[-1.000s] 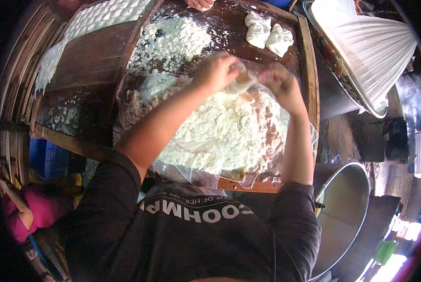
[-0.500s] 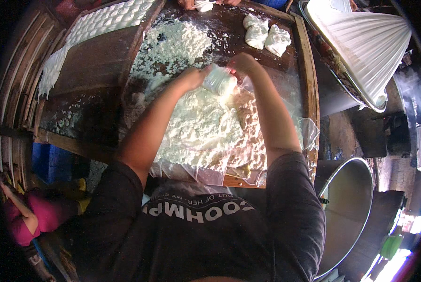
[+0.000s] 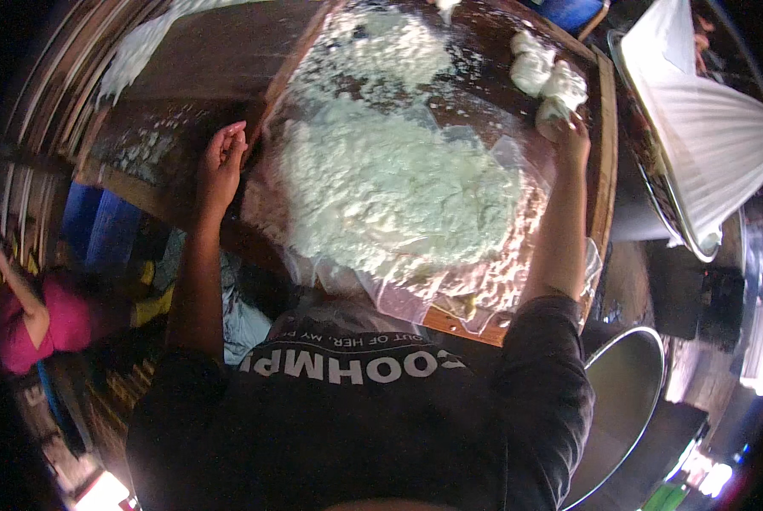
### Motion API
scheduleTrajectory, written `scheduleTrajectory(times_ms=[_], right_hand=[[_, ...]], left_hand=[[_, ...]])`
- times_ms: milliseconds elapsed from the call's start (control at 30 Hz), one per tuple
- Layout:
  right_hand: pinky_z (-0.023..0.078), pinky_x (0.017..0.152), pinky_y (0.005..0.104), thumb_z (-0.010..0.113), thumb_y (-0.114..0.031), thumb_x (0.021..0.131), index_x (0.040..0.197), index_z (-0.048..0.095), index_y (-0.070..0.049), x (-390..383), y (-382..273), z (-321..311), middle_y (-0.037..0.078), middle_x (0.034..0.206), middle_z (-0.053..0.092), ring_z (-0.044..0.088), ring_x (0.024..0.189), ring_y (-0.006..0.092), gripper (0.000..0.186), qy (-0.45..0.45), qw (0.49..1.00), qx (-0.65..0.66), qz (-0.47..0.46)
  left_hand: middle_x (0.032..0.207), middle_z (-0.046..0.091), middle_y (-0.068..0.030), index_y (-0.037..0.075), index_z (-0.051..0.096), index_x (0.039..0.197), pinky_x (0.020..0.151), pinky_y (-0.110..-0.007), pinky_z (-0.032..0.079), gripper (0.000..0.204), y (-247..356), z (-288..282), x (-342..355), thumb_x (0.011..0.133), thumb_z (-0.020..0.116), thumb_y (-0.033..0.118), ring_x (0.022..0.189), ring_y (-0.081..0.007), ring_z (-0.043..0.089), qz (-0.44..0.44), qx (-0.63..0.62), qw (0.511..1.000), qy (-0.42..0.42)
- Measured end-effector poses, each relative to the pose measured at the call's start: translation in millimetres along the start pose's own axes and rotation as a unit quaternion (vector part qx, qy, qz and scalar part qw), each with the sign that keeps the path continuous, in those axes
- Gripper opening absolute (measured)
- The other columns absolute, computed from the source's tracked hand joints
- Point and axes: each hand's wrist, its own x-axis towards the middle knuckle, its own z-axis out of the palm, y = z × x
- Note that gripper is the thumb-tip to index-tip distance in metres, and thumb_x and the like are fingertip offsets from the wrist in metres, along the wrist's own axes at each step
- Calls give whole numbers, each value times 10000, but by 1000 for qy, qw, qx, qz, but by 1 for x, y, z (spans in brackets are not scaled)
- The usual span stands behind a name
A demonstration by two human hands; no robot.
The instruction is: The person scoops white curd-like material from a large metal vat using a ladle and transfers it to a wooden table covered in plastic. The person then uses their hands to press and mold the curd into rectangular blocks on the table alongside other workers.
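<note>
My left hand (image 3: 226,157) hovers beside the wooden divider on the left, fingers loosely bent with nothing visible in them. My right hand (image 3: 572,136) grips a soft white lump (image 3: 557,114) at the right, touching two other white lumps (image 3: 532,66) beside the table's edge. Between my arms lies a broad mass of pale crumbly dough-like material (image 3: 390,187) on crumpled plastic sheeting (image 3: 505,153), pinkish along its sides. White crumbs (image 3: 381,47) are scattered beyond it on the dark board.
The wooden table rim (image 3: 603,153) borders a cloth-draped vessel (image 3: 697,153) on the right. A metal tub (image 3: 620,392) stands below it. Left are a sloping board (image 3: 211,68), a blue crate (image 3: 100,217) and a person in pink (image 3: 58,311). A blue container (image 3: 569,13) is at the back.
My hands have moved apart. My right hand has carried the white lump from the middle to the lumps at the right; my left has released it and moved left to the divider.
</note>
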Motion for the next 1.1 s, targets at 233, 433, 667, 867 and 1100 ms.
scheduleTrajectory(times_ms=[233, 433, 667, 867, 1100], right_hand=[[413, 747, 291, 608, -170, 717, 1014, 556, -57, -80, -61, 71, 109, 985, 561, 539, 867, 198, 322, -127, 928, -308, -166], [445, 714, 305, 582, -230, 742, 920, 603, -130, -194, -49, 191, 66, 905, 591, 566, 829, 215, 205, -229, 730, -535, -357], [473, 509, 278, 506, -106, 798, 818, 487, -6, -241, -39, 256, 78, 674, 547, 551, 573, 141, 103, -378, 870, -255, -187], [459, 516, 257, 500, -18, 784, 861, 485, -20, -213, -67, 243, 82, 722, 557, 527, 579, 121, 79, -426, 892, -148, 24], [437, 728, 271, 593, -63, 724, 901, 567, -26, -229, -71, 296, 92, 904, 585, 560, 791, 168, 183, -639, 763, -94, -17]], left_hand=[[859, 580, -84, 108, 583, 935, 657, -304, 431, 214, 5, -41, -42, 731, 584, 173, 789, -218, 561, -34, 193, 981, -8], [801, 533, -115, 79, 579, 846, 644, -366, 427, 197, 14, -17, -28, 681, 622, 178, 777, -290, 534, -3, 382, 919, -95], [732, 568, -124, 7, 529, 747, 612, -318, 434, 217, -9, -38, -17, 688, 641, 184, 690, -244, 569, -37, 151, 985, -78], [739, 599, -104, -3, 547, 785, 600, -257, 446, 185, 21, -2, -4, 691, 639, 126, 662, -161, 582, -14, -48, 998, -43], [801, 586, -80, 64, 601, 825, 669, -302, 443, 158, 21, 25, -43, 682, 626, 124, 747, -219, 570, 280, 7, 940, -196]])
